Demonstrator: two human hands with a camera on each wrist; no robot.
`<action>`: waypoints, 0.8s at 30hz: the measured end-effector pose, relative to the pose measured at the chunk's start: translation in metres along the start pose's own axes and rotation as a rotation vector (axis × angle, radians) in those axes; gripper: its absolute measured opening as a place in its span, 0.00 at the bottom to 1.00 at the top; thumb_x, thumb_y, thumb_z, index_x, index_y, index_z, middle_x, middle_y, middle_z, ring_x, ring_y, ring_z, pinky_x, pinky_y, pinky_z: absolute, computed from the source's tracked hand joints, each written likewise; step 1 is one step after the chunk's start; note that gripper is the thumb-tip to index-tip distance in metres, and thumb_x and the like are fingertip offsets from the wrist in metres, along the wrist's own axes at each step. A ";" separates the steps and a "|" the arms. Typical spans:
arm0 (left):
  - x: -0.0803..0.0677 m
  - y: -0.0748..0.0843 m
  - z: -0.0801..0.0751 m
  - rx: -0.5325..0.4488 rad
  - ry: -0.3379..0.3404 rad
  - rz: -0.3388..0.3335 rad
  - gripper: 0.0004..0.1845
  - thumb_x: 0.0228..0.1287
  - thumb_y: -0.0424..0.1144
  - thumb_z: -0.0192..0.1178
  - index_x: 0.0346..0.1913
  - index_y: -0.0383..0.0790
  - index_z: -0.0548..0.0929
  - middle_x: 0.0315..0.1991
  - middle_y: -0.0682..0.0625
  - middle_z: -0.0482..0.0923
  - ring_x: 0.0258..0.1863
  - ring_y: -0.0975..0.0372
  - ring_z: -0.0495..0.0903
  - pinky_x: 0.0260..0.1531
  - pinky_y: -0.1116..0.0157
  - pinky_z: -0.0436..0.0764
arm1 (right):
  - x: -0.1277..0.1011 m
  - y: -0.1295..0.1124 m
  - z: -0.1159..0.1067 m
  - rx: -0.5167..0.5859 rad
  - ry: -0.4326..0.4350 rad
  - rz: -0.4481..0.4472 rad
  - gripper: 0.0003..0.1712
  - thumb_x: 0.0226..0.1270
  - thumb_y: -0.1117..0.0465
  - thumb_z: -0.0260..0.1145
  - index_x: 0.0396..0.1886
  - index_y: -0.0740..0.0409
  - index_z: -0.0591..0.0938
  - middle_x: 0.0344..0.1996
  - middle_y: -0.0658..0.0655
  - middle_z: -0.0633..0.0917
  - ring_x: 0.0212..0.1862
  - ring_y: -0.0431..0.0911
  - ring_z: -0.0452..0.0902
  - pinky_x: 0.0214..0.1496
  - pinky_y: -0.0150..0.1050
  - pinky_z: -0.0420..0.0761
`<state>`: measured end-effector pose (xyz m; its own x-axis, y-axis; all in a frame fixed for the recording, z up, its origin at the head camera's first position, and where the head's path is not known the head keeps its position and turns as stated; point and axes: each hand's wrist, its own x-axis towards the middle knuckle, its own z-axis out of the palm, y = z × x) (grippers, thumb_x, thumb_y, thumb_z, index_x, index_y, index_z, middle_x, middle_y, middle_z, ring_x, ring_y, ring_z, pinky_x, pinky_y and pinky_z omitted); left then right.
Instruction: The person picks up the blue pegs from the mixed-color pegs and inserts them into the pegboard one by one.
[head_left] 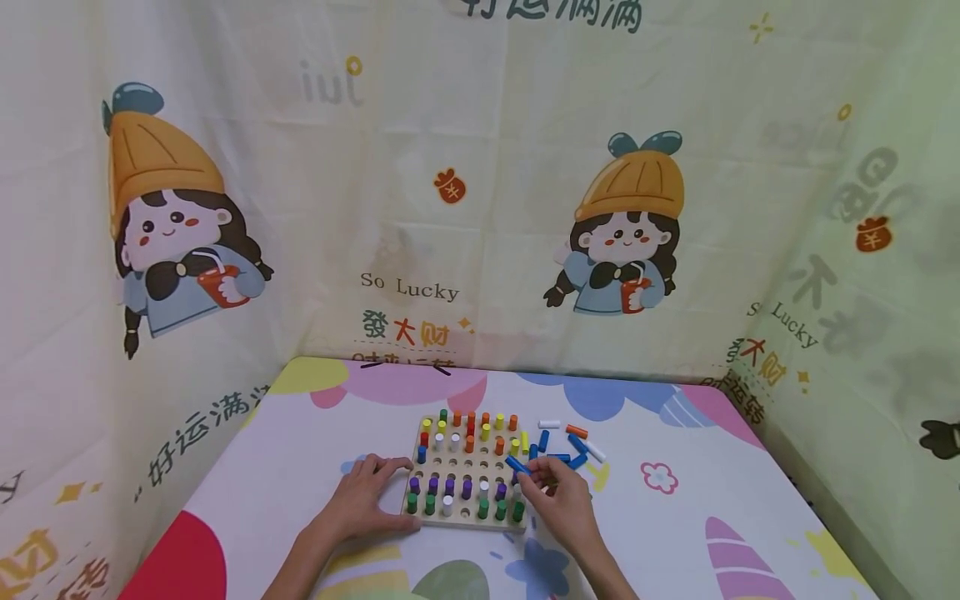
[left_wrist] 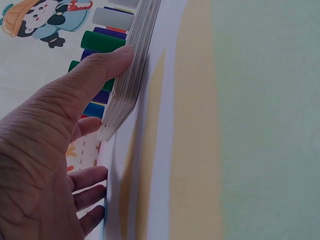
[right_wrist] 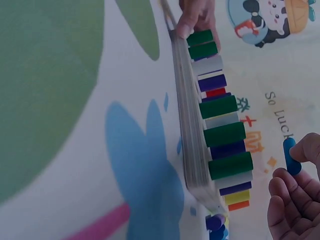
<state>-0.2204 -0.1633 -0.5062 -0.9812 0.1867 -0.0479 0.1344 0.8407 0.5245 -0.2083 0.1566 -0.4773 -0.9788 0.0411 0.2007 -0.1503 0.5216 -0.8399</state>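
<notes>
Head view: right hand (head_left: 558, 496) pinches a blue peg (head_left: 517, 465) above the wooden pegboard (head_left: 461, 517).
Left hand (head_left: 367, 496): fingers flat, steadying the board edge.
Risk: crowded standing pegs may be knocked over.

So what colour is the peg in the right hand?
Blue. The peg shows best in the head view, pinched by the right hand.

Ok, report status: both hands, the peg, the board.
Left hand rests on the wooden pegboard, thumb at its near edge. Right hand pinches a blue peg above the board's right side. Loose pegs lie right of the board; nothing blocks it.
</notes>
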 end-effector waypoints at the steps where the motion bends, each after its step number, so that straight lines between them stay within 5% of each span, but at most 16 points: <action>1: 0.000 0.000 0.000 0.000 0.000 -0.002 0.46 0.38 0.70 0.78 0.65 0.60 0.76 0.53 0.49 0.70 0.55 0.51 0.68 0.60 0.40 0.72 | 0.001 -0.002 0.001 0.003 -0.004 -0.007 0.08 0.65 0.61 0.74 0.41 0.57 0.83 0.30 0.49 0.83 0.34 0.42 0.77 0.34 0.29 0.77; 24: 0.001 -0.001 0.004 -0.010 0.003 -0.007 0.46 0.38 0.71 0.77 0.64 0.62 0.76 0.54 0.49 0.70 0.56 0.51 0.68 0.61 0.39 0.72 | 0.014 -0.011 0.028 0.063 -0.069 -0.084 0.10 0.66 0.58 0.74 0.42 0.56 0.84 0.32 0.49 0.83 0.35 0.42 0.77 0.37 0.27 0.80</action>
<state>-0.2207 -0.1625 -0.5100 -0.9827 0.1789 -0.0490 0.1258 0.8369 0.5328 -0.2247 0.1281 -0.4794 -0.9692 -0.0602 0.2386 -0.2387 0.4663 -0.8518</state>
